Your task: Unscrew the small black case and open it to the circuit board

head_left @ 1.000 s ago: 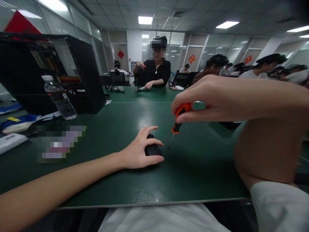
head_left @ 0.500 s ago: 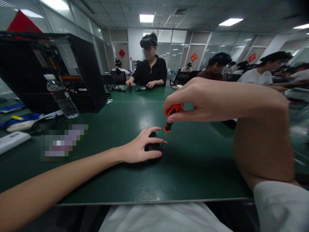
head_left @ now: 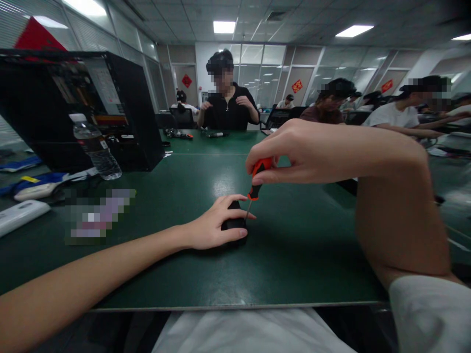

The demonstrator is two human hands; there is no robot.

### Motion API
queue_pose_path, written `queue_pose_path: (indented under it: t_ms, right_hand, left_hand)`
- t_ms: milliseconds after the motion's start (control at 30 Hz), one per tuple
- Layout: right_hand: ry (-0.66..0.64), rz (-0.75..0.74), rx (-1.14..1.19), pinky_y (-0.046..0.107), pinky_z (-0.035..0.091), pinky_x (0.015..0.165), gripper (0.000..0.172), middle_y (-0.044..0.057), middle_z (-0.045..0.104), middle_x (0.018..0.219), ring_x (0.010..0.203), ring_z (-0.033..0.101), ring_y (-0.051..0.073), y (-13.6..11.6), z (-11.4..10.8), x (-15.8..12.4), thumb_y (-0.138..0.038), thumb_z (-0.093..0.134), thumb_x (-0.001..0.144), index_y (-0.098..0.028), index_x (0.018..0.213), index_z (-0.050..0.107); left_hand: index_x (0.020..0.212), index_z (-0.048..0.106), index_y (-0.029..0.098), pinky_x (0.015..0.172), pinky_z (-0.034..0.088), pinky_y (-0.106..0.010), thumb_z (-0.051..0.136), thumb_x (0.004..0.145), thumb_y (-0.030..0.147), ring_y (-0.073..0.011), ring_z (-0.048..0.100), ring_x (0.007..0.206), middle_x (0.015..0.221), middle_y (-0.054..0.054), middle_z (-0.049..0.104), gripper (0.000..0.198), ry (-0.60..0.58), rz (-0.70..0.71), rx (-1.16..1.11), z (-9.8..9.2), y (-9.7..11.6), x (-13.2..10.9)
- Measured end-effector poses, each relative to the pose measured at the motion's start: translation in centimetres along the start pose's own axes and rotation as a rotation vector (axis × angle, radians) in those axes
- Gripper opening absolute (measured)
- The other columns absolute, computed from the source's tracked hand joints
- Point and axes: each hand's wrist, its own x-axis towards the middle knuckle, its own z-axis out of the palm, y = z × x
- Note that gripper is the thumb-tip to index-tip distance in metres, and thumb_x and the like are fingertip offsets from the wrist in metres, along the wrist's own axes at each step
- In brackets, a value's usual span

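Note:
My left hand (head_left: 209, 224) lies over a small black object (head_left: 232, 224) on the green table, gripping it with fingers spread along its sides. Much of the object is covered, so its kind cannot be made out. A screwdriver (head_left: 262, 166) with a red and black handle is pinched by its grip in my right hand (head_left: 290, 152). Its thin metal shaft slants down to the right edge of the black object, between my left fingers. Where exactly the tip sits is hidden.
An open black computer case (head_left: 138, 108) stands at the left behind a plastic water bottle (head_left: 96, 147). A white device (head_left: 22, 215) lies at the left edge. Across the green table (head_left: 176, 279) sits a person in black (head_left: 235, 108), with tools (head_left: 217, 134) in front.
My right hand and the screwdriver have shifted slightly left, the handle now closer to my left fingers. The person opposite has let go of the tools and raised both hands.

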Motion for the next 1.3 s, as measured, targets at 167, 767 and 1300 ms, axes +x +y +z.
queue_pose_path:
  t_ms: [167,767,1300]
  right_hand:
    - [0.017,-0.002,-0.011,0.028,0.035,0.062,0.025,0.002,0.069,0.076,0.063,0.057,0.013,0.2,0.1,0.1,-0.038,0.061,0.098,-0.018,0.1,0.075]
    - [0.18,-0.128,-0.14,0.027,0.027,0.061,0.018,0.0,0.062,0.074,0.067,0.051,0.012,-0.3,2.5,2.6,-0.032,0.059,0.1,-0.016,0.1,0.068]
    - [0.204,-0.142,-0.14,0.027,0.023,0.059,0.019,0.0,0.057,0.074,0.063,0.044,0.012,-1.9,4.1,3.9,-0.029,0.049,0.104,-0.015,0.101,0.062]
  left_hand:
    - [0.122,0.07,0.022,0.121,0.031,-0.05,0.062,0.095,0.042,-0.0335,0.037,0.143,0.15,-0.013,0.044,0.034,0.02,0.031,0.046,0.2,-0.2,0.0]
    - [0.112,0.069,0.02,0.115,0.037,-0.048,0.062,0.092,0.041,-0.0319,0.045,0.133,0.136,-0.014,0.048,0.03,0.044,0.089,0.063,0.2,-0.4,0.1]
    - [0.117,0.067,0.017,0.11,0.042,-0.049,0.06,0.094,0.042,-0.0337,0.051,0.126,0.129,-0.016,0.055,0.034,0.046,0.095,0.081,0.2,-0.8,0.0]
